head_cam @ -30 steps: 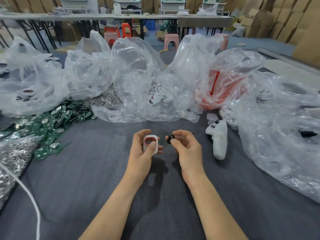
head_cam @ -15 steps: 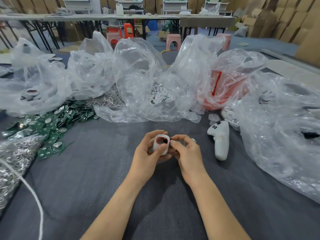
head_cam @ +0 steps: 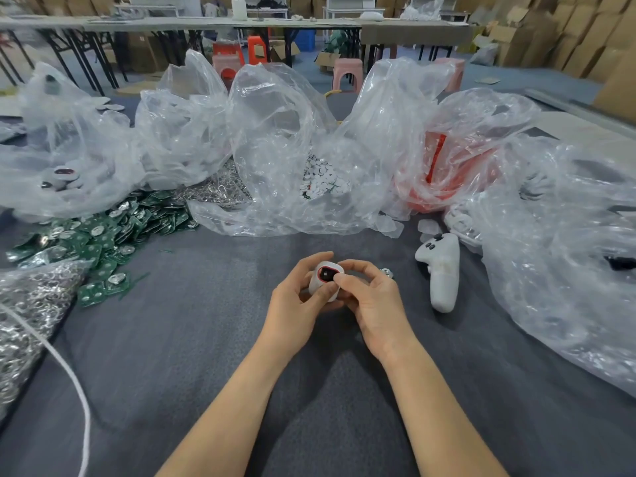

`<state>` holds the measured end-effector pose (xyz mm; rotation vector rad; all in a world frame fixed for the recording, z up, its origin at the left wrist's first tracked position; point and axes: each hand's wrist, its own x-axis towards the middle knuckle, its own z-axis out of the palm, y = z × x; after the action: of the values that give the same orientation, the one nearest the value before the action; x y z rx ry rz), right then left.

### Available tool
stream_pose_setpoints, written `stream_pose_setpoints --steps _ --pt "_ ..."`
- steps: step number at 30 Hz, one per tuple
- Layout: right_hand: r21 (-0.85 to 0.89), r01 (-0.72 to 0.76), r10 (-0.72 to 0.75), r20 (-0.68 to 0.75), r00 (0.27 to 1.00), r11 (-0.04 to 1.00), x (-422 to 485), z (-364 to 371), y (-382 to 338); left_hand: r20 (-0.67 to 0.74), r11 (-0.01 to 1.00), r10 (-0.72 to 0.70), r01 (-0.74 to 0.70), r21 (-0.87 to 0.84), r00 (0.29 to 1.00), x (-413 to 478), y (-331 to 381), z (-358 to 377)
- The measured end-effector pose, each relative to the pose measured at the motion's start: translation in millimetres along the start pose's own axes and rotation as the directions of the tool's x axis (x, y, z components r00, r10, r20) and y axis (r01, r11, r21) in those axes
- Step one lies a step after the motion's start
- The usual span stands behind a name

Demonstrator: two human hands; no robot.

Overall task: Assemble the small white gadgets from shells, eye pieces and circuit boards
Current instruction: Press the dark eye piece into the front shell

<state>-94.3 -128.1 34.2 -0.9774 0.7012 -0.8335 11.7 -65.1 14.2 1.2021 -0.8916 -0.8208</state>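
A small white shell [head_cam: 318, 284] with a red-rimmed opening sits between both hands above the grey cloth. A black eye piece [head_cam: 326, 274] fills that opening. My left hand [head_cam: 296, 304] grips the shell from the left, thumb across its front. My right hand [head_cam: 371, 297] curls round the shell's right side, its thumb tip pressing at the edge of the eye piece. Green circuit boards [head_cam: 99, 235] lie heaped at the left. Small white pieces [head_cam: 323, 177] show through a clear bag at the centre back.
A white handheld controller [head_cam: 442, 270] lies right of my hands. Clear plastic bags [head_cam: 568, 253] crowd the right and back; one holds red parts [head_cam: 444, 180]. A bag of silvery metal rings [head_cam: 27, 304] and a white cord [head_cam: 69, 373] lie at the left. A small metal piece [head_cam: 387, 271] lies behind my right hand.
My hands have come together. The black eye piece, held apart in my right fingers a second ago, now sits in the shell's red opening, and the shell has tilted a little.
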Motion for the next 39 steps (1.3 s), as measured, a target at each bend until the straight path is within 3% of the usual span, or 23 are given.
stream_pose_setpoints --steps 12,17,23,29,39 --pt "-0.061 -0.006 0.005 -0.015 1.000 0.998 -0.5 -1.7 -0.8 0.050 0.991 0.043 -0.049 0.123 0.998 -3.0 -0.1 -0.4" --pt "-0.098 0.067 -0.070 -0.019 0.997 0.993 -0.6 1.1 0.8 0.064 0.995 0.045 -0.050 0.086 0.997 -2.3 -0.7 -0.5" --pt "-0.062 0.028 -0.031 -0.045 0.999 0.998 1.7 -0.1 1.2 0.051 1.000 0.018 -0.019 0.017 0.999 -1.7 -3.9 0.9" --pt "-0.047 0.025 -0.024 0.019 1.000 0.999 2.2 -0.8 1.5 0.049 1.000 0.015 -0.015 -0.004 0.999 -1.8 -2.5 0.9" --pt "0.033 -0.081 0.077 0.103 0.992 0.996 6.5 -7.2 -0.9 0.035 0.993 0.064 -0.067 0.101 0.997 -5.1 -1.3 2.9"
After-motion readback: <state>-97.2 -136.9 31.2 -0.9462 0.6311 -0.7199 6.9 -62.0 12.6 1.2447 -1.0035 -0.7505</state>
